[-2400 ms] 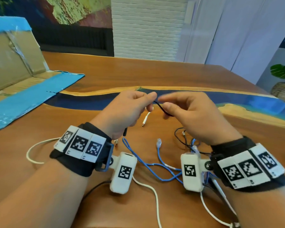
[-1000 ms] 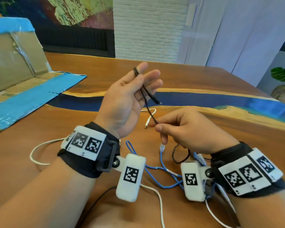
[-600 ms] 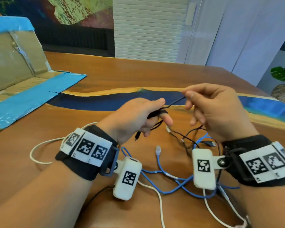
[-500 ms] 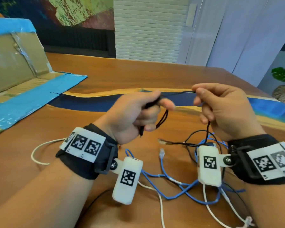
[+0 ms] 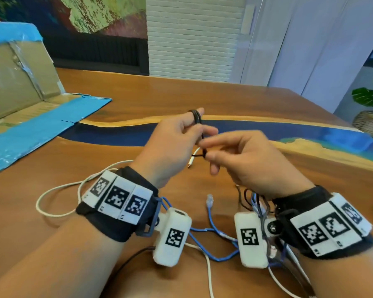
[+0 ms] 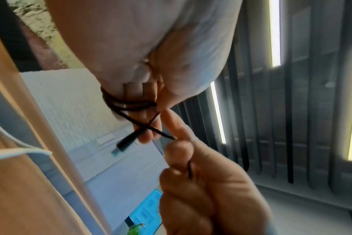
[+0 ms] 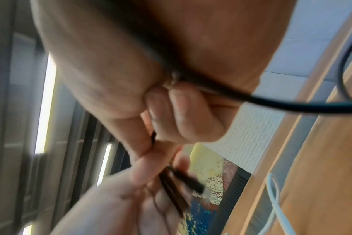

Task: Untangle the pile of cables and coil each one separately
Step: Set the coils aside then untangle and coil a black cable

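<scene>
Left hand [image 5: 177, 145] raised above the table [image 5: 138, 91], fingers nearly straight and together, with about 3 turns of the black cable [image 5: 196, 117] wound round them; the thumb pins the turns, and the plug end [image 6: 124, 143] sticks out loose past the fingertips. Right hand [image 5: 246, 160], just right of it, pinches the same cable between thumb and forefinger, the other fingers curled, feeding the next turn. The rest of the black cable drops under the right wrist into the pile, where the blue cable [image 5: 211, 231] and white cable [image 5: 58, 190] lie crossed.

Likely faults from here:
1. The turns sit near the fingertips; if the thumb eases, they may slide off and spring open
2. The tail runs through the blue and white cables; a firm pull may drag them up or tighten a snag
3. The free plug end may slip under a new turn and spoil the coil

Against the view 0.5 s earlier: the left hand, then low and fist-like, now stands higher with fingers extended and the coil at the top; the right hand, then far to the right and apart, has closed in beside the left fingers
</scene>
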`<state>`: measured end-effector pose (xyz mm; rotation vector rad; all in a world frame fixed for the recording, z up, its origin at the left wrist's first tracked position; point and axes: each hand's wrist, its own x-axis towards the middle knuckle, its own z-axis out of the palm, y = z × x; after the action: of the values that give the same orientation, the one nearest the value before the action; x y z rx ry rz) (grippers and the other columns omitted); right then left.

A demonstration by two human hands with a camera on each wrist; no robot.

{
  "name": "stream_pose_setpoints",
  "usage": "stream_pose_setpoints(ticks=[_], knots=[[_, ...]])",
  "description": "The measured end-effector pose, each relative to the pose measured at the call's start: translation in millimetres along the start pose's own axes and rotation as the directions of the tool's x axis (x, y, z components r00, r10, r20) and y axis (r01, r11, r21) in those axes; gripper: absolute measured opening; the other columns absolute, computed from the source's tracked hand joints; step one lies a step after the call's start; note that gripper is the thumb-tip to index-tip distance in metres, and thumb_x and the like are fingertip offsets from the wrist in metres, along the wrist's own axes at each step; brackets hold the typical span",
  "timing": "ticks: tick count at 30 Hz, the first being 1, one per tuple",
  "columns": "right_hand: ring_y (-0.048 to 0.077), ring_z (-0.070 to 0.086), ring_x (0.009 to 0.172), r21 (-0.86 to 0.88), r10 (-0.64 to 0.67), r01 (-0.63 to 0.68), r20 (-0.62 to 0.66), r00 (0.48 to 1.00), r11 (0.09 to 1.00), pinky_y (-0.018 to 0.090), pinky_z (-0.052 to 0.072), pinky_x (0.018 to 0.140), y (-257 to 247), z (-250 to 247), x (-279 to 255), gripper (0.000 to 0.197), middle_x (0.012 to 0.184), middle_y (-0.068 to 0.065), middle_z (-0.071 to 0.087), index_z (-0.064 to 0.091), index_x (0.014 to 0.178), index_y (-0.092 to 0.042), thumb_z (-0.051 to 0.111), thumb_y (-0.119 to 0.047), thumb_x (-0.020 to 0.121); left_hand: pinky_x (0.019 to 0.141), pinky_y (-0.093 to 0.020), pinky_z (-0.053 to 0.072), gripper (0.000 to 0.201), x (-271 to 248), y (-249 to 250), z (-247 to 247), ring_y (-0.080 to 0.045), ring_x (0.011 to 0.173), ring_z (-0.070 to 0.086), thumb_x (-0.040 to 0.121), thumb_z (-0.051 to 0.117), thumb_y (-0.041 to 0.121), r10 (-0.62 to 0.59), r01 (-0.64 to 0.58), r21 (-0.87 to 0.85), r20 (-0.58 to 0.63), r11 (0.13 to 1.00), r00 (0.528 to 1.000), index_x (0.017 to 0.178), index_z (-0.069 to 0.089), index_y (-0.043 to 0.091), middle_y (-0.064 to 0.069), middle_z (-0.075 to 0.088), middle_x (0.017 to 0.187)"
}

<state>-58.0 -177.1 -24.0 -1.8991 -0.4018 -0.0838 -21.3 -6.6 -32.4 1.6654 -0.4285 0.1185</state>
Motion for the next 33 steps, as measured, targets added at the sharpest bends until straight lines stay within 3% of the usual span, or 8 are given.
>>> stream_pose_setpoints(ticks=[4, 7, 11, 18, 23, 26, 30, 33], knots=[[0.013, 0.03, 0.04, 0.299, 0.024, 0.021, -0.145, 0.989, 0.954, 0.025, 0.027, 0.039, 0.9, -12.7, 3.2, 0.022, 0.08, 0.018, 0.071, 0.075, 0.102, -0.005, 0.055, 0.004, 0.098, 0.069, -0.038, 0.045, 0.033, -4.3, 1.5, -0.7, -0.019, 0.061, 0.05, 0.109, 0.044, 0.017, -0.1, 0.08, 0.108, 0.189, 0.991, 0.977, 0.087, 0.069, 0.019, -0.002, 0.06, 0.067], [0.013, 0.043, 0.047, 0.338, 0.03, 0.027, -0.161, 0.986, 0.941, 0.028, 0.057, 0.057, 3.5, -20.1, 4.8, 0.023, 0.085, 0.018, 0.074, 0.072, 0.104, -0.002, 0.054, 0.009, 0.096, 0.075, -0.04, 0.044, 0.041, -5.8, 6.2, -3.2, -0.023, 0.059, 0.035, 0.109, 0.042, 0.034, -0.149, 0.149, 0.019, 0.261, 0.989, 0.954, 0.09, 0.072, 0.013, -0.001, 0.037, 0.058], [0.016, 0.059, 0.052, 0.371, 0.061, -0.014, -0.114, 0.992, 0.929, 0.038, 0.062, 0.067, 9.6, -23.9, 6.7, 0.023, 0.082, 0.013, 0.072, 0.071, 0.111, -0.005, 0.057, 0.004, 0.096, 0.061, -0.031, 0.045, 0.039, -10.0, 12.1, -5.4, -0.019, 0.048, 0.024, 0.109, 0.043, 0.026, -0.148, 0.191, -0.088, 0.361, 0.978, 0.921, 0.081, 0.063, 0.008, -0.001, 0.023, 0.055], [0.015, 0.04, 0.034, 0.301, 0.078, -0.065, -0.029, 0.997, 0.951, 0.022, 0.025, 0.034, 11.8, -27.8, 4.4, 0.017, 0.068, 0.011, 0.06, 0.071, 0.109, -0.007, 0.061, -0.01, 0.096, 0.042, -0.02, 0.029, 0.04, -5.6, 24.6, -15.6, -0.011, 0.048, 0.007, 0.107, 0.038, 0.032, -0.15, 0.306, -0.587, 0.3, 0.749, 0.942, 0.083, 0.064, 0.013, 0.007, 0.009, 0.059], [0.011, 0.029, 0.042, 0.25, 0.089, -0.073, -0.053, 0.995, 0.966, 0.022, 0.018, 0.038, 13.9, -19.9, 6.5, 0.019, 0.059, 0.006, 0.051, 0.078, 0.102, -0.012, 0.062, -0.021, 0.097, 0.051, -0.019, 0.039, 0.036, -3.4, 26.6, -15.7, -0.01, 0.046, 0.017, 0.109, 0.036, 0.033, -0.114, 0.177, -0.807, 0.136, 0.564, 0.984, 0.084, 0.056, 0.018, 0.008, 0.015, 0.06], [0.002, 0.043, 0.038, 0.043, 0.036, -0.034, -0.035, 0.999, 0.999, 0.01, 0.032, 0.042, 10.7, -7.2, 5.5, 0.022, 0.056, 0.004, 0.059, 0.076, 0.113, -0.011, 0.056, -0.013, 0.103, 0.071, -0.026, 0.059, 0.034, -2.3, 25.0, -11.2, -0.007, 0.053, 0.053, 0.111, 0.035, 0.028, -0.119, 0.093, -0.882, 0.043, 0.462, 0.992, 0.095, 0.06, 0.012, 0.008, 0.04, 0.059], [0.003, 0.045, 0.049, -0.211, 0.013, 0.005, 0.086, 0.996, 0.978, 0.019, 0.037, 0.054, 1.2, 5.9, 2.0, 0.03, 0.058, 0.004, 0.067, 0.074, 0.118, -0.022, 0.047, -0.03, 0.108, 0.108, -0.043, 0.048, 0.03, -0.7, 18.3, -4.0, -0.026, 0.111, 0.072, 0.112, 0.028, 0.024, -0.116, 0.059, -0.781, -0.016, 0.621, 0.993, 0.096, 0.052, 0.015, -0.006, 0.076, 0.103], [0.004, 0.043, 0.051, -0.25, 0.046, -0.005, 0.158, 0.986, 0.968, 0.021, 0.036, 0.057, -4.0, 8.2, -2.5, 0.053, 0.061, 0.009, 0.068, 0.074, 0.104, -0.008, 0.035, -0.042, 0.109, 0.115, -0.045, 0.039, 0.029, 0.9, 12.3, -0.2, -0.023, 0.122, 0.065, 0.112, 0.033, 0.023, -0.161, 0.101, -0.518, -0.072, 0.849, 0.984, 0.092, 0.053, 0.017, -0.006, 0.073, 0.124]])
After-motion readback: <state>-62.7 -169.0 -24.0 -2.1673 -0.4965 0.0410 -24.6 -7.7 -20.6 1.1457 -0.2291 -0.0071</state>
